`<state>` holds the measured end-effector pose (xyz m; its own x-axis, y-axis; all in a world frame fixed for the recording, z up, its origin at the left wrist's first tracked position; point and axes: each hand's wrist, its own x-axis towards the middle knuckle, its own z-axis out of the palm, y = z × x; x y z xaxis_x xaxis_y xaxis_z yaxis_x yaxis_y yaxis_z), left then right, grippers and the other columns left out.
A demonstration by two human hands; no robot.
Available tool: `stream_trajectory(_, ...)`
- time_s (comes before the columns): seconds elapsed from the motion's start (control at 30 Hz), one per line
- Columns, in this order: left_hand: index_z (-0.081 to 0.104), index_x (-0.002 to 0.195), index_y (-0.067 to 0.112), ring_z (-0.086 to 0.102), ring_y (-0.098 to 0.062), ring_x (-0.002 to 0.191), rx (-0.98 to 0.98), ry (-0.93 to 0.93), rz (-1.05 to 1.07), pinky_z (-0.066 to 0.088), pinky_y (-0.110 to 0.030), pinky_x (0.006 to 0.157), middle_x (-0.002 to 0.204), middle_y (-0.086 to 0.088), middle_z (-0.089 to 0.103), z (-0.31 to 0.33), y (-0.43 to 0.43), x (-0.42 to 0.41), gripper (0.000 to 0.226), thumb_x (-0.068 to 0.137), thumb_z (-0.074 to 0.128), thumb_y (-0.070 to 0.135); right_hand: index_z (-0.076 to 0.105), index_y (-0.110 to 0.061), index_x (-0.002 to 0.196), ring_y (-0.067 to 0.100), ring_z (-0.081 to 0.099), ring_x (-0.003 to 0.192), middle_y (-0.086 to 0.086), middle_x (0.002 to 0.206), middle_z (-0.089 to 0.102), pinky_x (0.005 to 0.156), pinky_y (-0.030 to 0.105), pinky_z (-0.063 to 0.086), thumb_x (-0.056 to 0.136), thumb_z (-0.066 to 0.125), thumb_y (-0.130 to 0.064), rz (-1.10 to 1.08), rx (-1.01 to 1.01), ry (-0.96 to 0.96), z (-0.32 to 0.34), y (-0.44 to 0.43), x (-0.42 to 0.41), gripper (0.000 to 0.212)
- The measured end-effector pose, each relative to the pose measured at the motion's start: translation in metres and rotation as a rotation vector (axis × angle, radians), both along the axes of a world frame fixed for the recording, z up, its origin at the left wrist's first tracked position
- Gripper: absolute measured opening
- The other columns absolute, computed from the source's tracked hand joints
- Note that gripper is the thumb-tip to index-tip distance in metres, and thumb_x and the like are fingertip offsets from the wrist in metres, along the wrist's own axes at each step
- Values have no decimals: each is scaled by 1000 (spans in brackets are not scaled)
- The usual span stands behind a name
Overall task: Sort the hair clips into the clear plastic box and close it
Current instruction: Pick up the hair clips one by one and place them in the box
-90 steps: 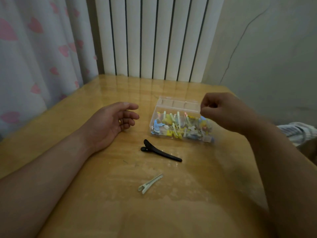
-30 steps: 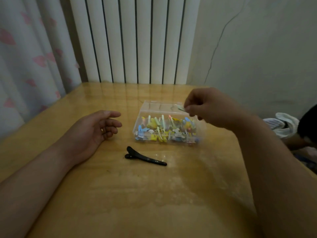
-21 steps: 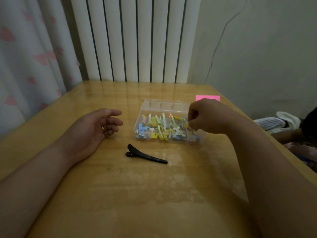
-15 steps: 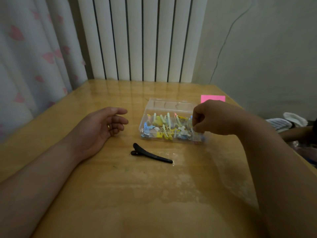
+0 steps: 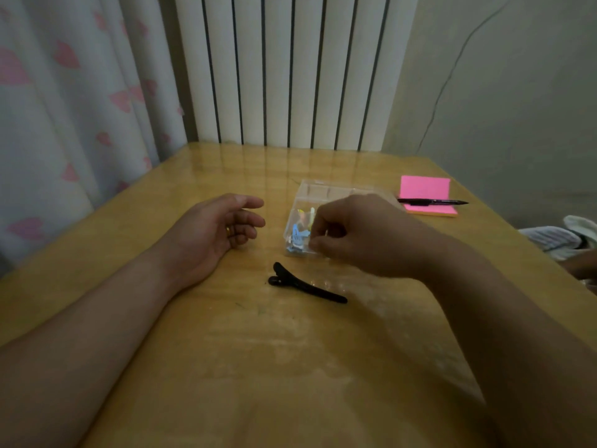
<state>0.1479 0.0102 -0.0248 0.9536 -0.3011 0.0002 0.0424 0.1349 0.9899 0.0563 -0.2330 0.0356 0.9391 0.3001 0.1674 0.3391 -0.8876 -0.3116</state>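
Our right hand (image 5: 358,234) curls over the box (image 5: 310,195), grip unclear; our left hand (image 5: 213,231) rests open; black clip (image 5: 307,284) lies near.

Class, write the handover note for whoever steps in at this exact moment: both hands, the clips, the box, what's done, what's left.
Left hand: open, empty, resting on the table.
Right hand: fingers curled over the clear plastic box; whether it holds a clip is hidden.
Done: coloured clips lie in the box, lid open.
Left: the black hair clip lies on the table in front of the box; put it in, then close the lid.
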Motion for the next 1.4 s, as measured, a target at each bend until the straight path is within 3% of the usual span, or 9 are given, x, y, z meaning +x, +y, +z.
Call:
stream_trajectory(0.13,70,128,6,67,-17,81,6,-5,-6,48,-33,79,96,-11,74,-1,0,0,37,104,54,29,74,-30,105,9,63,87,-12,93,67,80,36,57,100,61,-40,50,-227,98,-15,24,-2,17)
stream_trajectory(0.27,71,128,6,67,-17,83,17,-14,1,49,-34,80,98,-11,74,-1,0,-1,37,105,54,29,72,-28,102,18,64,91,-7,98,70,79,39,58,98,55,-29,96,-254,51,-22,37,-5,17)
stream_trajectory(0.43,70,128,5,66,-17,81,11,-19,-5,47,-34,80,96,-12,73,-2,-1,1,37,105,52,28,55,-41,135,17,63,103,-8,119,58,87,38,55,101,55,-35,200,-201,77,-28,47,-12,35)
stream_trajectory(0.5,70,128,6,66,-17,82,19,-23,-8,47,-34,81,97,-12,73,-3,0,1,37,105,51,29,57,-44,132,17,61,98,-8,115,53,85,38,55,102,57,-31,268,-225,60,-31,52,-13,33)
stream_trajectory(0.63,72,126,7,65,-20,85,23,-28,-6,47,-37,83,97,-12,74,-4,1,4,37,105,52,30,65,-31,116,16,60,93,-7,108,58,84,39,55,100,63,-22,281,-149,-21,-31,53,-9,19)
stream_trajectory(0.8,71,128,5,65,-21,86,11,-29,-13,47,-36,81,98,-13,73,-4,1,4,38,105,54,30,61,-27,100,1,65,83,-12,94,68,71,21,52,94,76,-28,10,328,-165,-2,19,0,16)
stream_trajectory(0.93,71,127,6,65,-17,82,14,-22,-4,47,-34,80,97,-12,74,-3,0,2,37,105,53,29,64,-14,96,10,77,71,4,83,77,66,36,65,93,79,-23,-222,554,-168,17,-34,8,17)
stream_trajectory(1.17,71,126,5,66,-17,81,8,-17,-6,47,-35,80,97,-12,73,-3,-1,2,36,105,54,29,63,-7,96,14,79,70,5,82,79,70,48,67,96,76,-23,-368,510,-50,6,-65,18,21)
stream_trajectory(1.4,71,125,6,66,-18,80,-6,-22,-17,47,-34,79,97,-13,74,-5,2,5,35,104,55,29,66,-14,84,17,75,59,3,70,77,64,46,66,94,79,-35,-437,290,-90,-1,-59,24,26)
